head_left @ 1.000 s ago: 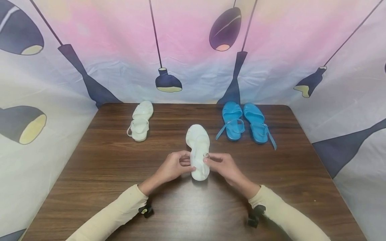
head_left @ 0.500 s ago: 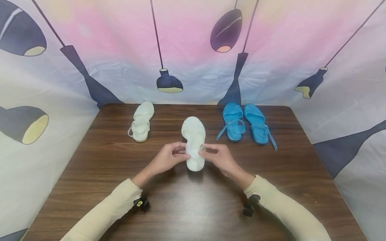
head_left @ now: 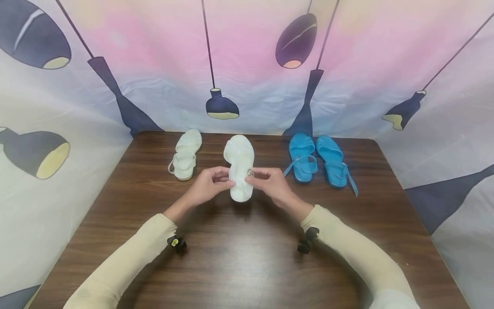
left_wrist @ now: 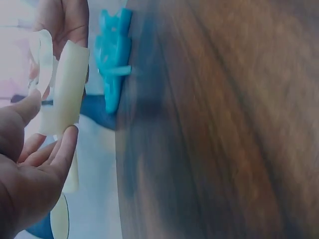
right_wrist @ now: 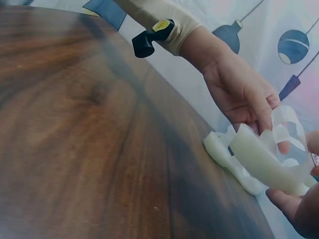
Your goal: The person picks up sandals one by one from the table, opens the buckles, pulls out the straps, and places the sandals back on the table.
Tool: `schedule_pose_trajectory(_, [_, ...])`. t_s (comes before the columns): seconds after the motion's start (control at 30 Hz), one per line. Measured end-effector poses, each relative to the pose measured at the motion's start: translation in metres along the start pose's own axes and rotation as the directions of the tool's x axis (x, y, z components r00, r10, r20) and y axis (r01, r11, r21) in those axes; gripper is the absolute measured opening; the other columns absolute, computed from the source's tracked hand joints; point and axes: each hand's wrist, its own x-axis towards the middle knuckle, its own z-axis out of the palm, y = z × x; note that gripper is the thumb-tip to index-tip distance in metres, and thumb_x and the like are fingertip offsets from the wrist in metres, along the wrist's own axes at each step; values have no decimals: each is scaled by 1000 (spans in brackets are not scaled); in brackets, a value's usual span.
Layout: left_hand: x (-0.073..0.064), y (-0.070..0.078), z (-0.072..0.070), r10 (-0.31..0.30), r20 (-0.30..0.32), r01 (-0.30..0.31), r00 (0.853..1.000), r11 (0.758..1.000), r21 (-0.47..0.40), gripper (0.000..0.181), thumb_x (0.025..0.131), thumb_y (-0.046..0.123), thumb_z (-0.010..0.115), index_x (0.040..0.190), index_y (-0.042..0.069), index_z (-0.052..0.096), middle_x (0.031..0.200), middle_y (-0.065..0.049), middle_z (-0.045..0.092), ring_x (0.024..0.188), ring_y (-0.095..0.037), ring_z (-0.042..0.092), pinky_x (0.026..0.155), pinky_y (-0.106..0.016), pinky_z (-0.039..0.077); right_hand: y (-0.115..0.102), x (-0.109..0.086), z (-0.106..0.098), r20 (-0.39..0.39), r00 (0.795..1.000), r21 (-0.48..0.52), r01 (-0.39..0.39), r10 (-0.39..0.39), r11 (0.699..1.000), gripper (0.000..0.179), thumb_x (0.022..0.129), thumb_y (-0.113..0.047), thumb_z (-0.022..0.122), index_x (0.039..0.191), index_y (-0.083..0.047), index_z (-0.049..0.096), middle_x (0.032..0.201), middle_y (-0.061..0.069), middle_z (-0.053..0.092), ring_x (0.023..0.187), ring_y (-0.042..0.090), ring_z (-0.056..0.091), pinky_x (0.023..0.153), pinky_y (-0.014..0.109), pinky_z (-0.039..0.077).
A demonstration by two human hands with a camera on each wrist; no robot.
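Note:
A white sandal (head_left: 240, 156) is held off the tabletop between both hands, toe pointing away from me. My left hand (head_left: 206, 186) grips its left side near the heel, thumb above and fingers beneath, as the left wrist view shows. My right hand (head_left: 273, 184) pinches the right side by the ankle strap, at a small silver buckle (head_left: 250, 173). In the right wrist view the sandal's thick heel (right_wrist: 251, 152) and looped strap (right_wrist: 289, 129) stand apart from the table. Another white sandal (head_left: 188, 154) lies at the back left, its strap looped out to the left.
Two blue sandals (head_left: 303, 156) lie side by side at the back right, straps loose. The brown wooden table (head_left: 247, 257) ends at a fabric backdrop (head_left: 162, 98) printed with lamps. Black wrist cameras (head_left: 177, 243) are strapped over the sleeves.
Both hands have carried the white sandal away from me toward the back of the table and slightly left. The other white sandal and the blue pair stay where they were.

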Motion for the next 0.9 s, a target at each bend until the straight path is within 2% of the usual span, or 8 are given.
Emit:
schedule_pose_trajectory(0.17, [12,-6,-18,-1,-9,2,1000,999,36,38,95,11,75,127,-6,64,123,-23,69,113,-35,69,88,-30,59,-3,21,8,14,1000,110,16,-18,994,40,90,-12,79,126,1,70,127,18,69,108,25,71,92,38,58])
schedule_pose_trajectory(0.37, [25,-12,-36,-41,-27,43,999,997,64,40,97,18,72,130,-5,62,125,-23,69,115,-34,68,92,-34,58,-4,46,18,17,1000,208,22,-26,978,40,90,-6,77,127,6,67,131,21,65,104,26,73,88,35,59])
schedule_pose_trajectory(0.5, [29,-15,-51,-50,-81,57,995,995,87,42,99,25,70,131,-2,63,128,-21,67,117,-33,66,95,-37,56,-4,62,25,14,1000,225,22,-26,974,41,90,-4,78,127,7,67,128,23,66,101,26,74,87,35,60])
schedule_pose_trajectory(0.57, [29,-17,-61,-39,-128,54,991,992,112,43,98,28,71,131,0,63,128,-19,68,117,-33,67,96,-39,56,-3,69,29,16,1000,226,17,-21,974,41,89,-4,78,127,7,67,127,23,66,99,25,74,86,34,60])
schedule_pose_trajectory(0.7, [27,-26,-85,8,-237,39,972,980,194,42,97,29,72,130,3,65,126,-18,69,112,-32,68,93,-38,56,-1,80,35,28,1000,228,2,-9,974,41,90,-2,77,128,7,66,125,23,67,96,23,74,86,34,60])
schedule_pose_trajectory(0.83, [22,-37,-109,40,-349,54,936,965,256,41,96,26,73,129,3,66,127,-20,69,111,-34,69,92,-39,57,4,90,42,37,999,236,-4,-5,972,41,90,0,76,128,8,65,125,24,66,92,21,74,86,34,60])
schedule_pose_trajectory(0.9, [18,-42,-119,34,-395,79,918,961,266,40,96,25,74,128,2,66,128,-21,68,115,-37,66,96,-42,54,7,95,46,44,999,243,-9,-2,970,40,90,1,76,128,8,65,126,25,66,91,20,74,86,34,60])
